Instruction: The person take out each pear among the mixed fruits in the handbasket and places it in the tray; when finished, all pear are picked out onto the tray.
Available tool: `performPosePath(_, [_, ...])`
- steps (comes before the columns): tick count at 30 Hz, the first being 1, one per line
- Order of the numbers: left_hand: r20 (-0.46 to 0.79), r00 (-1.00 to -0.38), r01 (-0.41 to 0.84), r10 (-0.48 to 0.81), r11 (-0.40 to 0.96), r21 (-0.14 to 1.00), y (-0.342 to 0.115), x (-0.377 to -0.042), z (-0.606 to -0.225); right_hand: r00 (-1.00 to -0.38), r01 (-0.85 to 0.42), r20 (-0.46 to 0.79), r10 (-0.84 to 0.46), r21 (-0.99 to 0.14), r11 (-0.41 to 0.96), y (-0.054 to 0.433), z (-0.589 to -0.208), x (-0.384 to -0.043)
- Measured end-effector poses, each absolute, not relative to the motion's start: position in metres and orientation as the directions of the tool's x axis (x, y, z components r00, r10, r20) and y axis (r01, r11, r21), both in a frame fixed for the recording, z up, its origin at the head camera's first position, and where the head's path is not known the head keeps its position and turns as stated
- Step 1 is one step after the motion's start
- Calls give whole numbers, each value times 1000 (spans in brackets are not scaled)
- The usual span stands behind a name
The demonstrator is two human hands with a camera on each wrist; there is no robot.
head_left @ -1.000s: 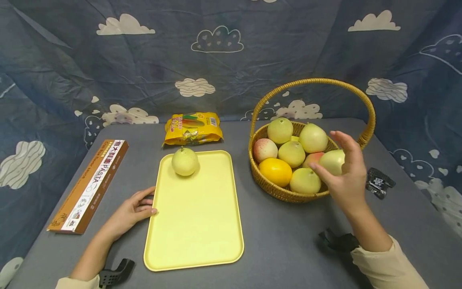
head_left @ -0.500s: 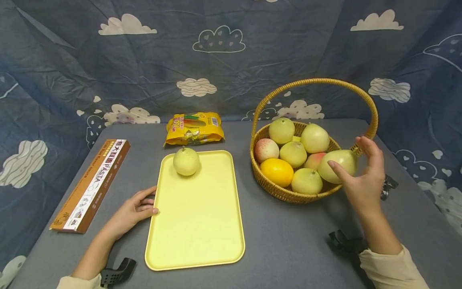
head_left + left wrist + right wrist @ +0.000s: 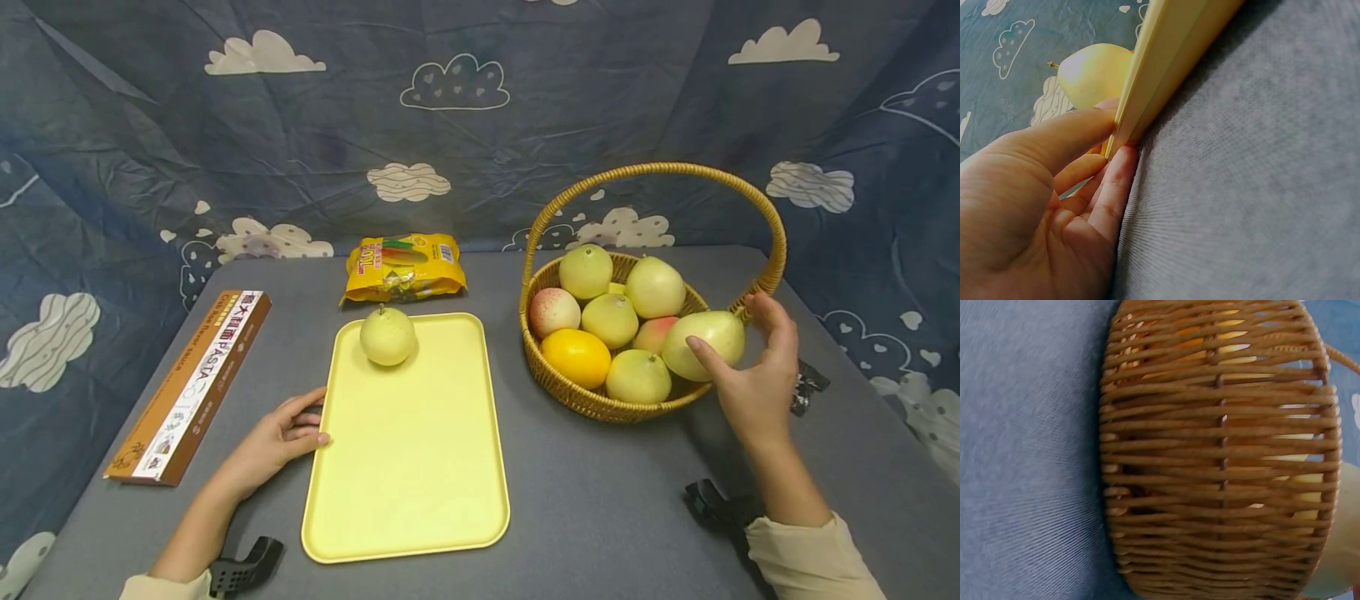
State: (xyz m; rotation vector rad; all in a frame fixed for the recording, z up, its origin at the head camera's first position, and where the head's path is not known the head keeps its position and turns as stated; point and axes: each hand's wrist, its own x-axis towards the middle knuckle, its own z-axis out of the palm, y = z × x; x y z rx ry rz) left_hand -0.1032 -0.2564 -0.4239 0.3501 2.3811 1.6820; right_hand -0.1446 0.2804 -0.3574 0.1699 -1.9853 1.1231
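Observation:
My left hand (image 3: 264,446) holds the left edge of a yellow tray (image 3: 408,467). In the left wrist view, its thumb lies over the rim and the fingers sit against the edge below. A round pale green pear (image 3: 387,336) with a stem stands at the tray's far left corner. My right hand (image 3: 761,383) grips a pale green pear-shaped fruit (image 3: 701,343) at the right rim of a wicker basket (image 3: 600,408); its thumb is in front and the fingers are behind. The right wrist view shows the basket's woven side (image 3: 1222,462) and part of that fruit (image 3: 1338,550), while the hand is out of sight.
Inside the basket are several pale green fruits (image 3: 608,320), a yellow fruit (image 3: 576,358) and peaches (image 3: 554,312); a tall handle (image 3: 652,169) arches over them. A pasta box (image 3: 187,387) lies left, a yellow packet (image 3: 405,267) behind the tray and a black packet (image 3: 807,387) right.
My right hand has moved right with the pear-shaped fruit, to the basket's right rim, and is nearly still over the last half second. The left hand stays on the tray edge.

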Motion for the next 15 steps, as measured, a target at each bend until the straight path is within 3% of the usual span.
performPosePath(7, [-14,-951,92,309,325,941,-258,-105,-428,-681,-439,672,291,-692,573,283,-365,-147])
performPosePath(15, [-17,-952,89,306,328,940,-258,-105,-427,-767,-365,576,281,-753,547,284,-362,-143])
